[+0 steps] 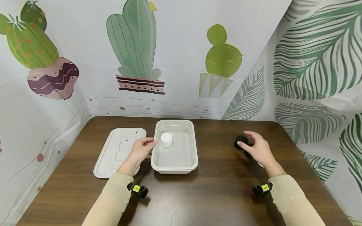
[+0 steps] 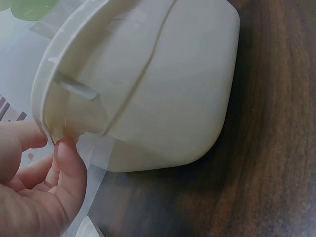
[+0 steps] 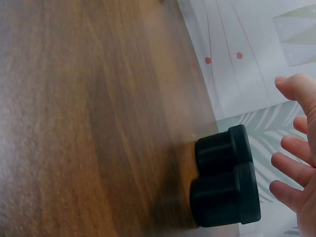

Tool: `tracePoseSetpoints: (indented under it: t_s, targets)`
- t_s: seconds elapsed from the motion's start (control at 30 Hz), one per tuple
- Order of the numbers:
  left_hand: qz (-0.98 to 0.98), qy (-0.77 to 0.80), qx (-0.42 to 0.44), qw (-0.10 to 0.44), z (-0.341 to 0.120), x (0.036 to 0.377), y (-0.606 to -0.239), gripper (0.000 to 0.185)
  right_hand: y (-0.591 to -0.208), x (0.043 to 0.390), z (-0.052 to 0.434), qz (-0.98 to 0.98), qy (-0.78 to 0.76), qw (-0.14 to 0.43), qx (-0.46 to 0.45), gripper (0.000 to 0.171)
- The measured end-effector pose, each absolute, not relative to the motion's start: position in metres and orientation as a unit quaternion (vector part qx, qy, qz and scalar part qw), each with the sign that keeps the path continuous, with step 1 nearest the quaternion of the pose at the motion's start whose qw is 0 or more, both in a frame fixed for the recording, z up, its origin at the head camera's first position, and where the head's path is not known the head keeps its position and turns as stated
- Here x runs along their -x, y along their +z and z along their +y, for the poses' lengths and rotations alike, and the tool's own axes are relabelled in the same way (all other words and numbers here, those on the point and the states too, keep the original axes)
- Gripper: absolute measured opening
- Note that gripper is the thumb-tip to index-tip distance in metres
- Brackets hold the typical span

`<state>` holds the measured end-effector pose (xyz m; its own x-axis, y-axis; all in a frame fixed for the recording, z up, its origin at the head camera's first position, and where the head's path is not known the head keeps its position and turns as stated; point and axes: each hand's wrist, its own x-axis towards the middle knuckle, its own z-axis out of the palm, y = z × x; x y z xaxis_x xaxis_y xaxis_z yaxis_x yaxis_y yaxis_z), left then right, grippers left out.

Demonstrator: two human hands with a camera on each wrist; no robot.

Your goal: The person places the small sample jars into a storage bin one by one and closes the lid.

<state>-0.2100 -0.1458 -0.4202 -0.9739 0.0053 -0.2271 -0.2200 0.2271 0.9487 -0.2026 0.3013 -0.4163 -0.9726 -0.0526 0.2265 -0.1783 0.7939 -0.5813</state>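
My left hand pinches the left rim of an off-white plastic food container, thumb against the rim's edge in the left wrist view. Inside the container, toward its back left, stands a small white round jar. My right hand hovers over two small black lidded jars with its fingers spread and nothing held. In the right wrist view the jars stand side by side, apart from the fingertips. From the head view the hand partly covers them. A small white object shows just under the right wrist, mostly hidden.
A white container lid lies flat on the brown wooden table, left of the container and partly behind my left hand. Patterned cloth with cacti and leaves hangs behind the table. Each wrist wears a black strapped camera.
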Motion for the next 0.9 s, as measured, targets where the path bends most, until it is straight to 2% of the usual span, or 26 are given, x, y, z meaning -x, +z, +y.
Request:
tracePoseSetpoints:
  t_s: [0.9]
  targets:
    - [0.777, 0.62, 0.062, 0.087, -0.146, 0.209, -0.42, 0.042, -0.427, 0.222, 0.307, -0.963, 0.259, 0.048, -0.056, 0.074]
